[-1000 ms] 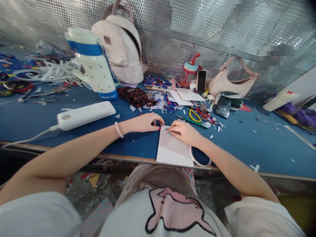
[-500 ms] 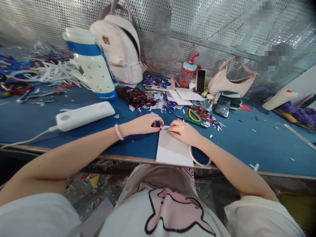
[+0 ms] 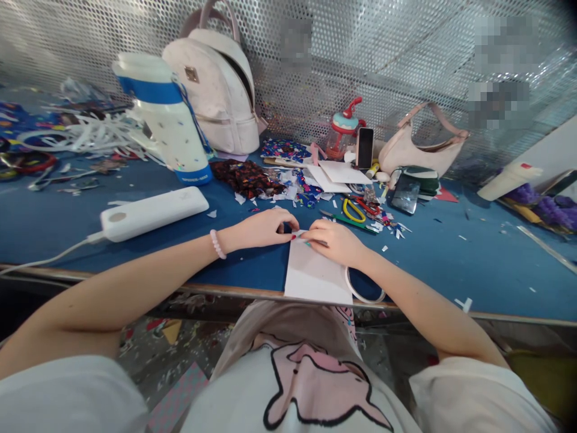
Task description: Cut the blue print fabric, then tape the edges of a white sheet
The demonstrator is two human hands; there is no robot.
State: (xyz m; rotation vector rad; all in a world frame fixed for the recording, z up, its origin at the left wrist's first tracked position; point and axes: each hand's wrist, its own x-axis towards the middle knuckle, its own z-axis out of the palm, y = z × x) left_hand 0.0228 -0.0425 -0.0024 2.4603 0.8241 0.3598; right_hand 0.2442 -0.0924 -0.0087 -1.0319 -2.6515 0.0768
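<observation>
A white sheet of paper or thin card [image 3: 315, 278] lies flat at the table's front edge, its near end reaching the rim. At its far left corner, the thumb and bent fingers of my left hand [image 3: 273, 228] are closed on the edge. My right hand [image 3: 337, 242] lies over the sheet's far right part, fingers bent and drawn together, tips close to the left ones. Something small and pale shows between the fingertips, too small to name. Beside the sheet, partly under my right forearm, lies a white ring-shaped band [image 3: 366, 299].
Beyond my hands lie yellow-handled scissors [image 3: 354, 210], scraps and white cards [image 3: 345, 172]. A white power bank with cable [image 3: 155, 213] and a large bottle [image 3: 174, 126] stand left. Behind are a backpack [image 3: 220, 90], phone [image 3: 365, 148], red-lidded cup [image 3: 342, 129] and handbag [image 3: 424, 144].
Both hands stay almost in place at the sheet's far edge, with only slight finger movement. The whole view has shifted a little.
</observation>
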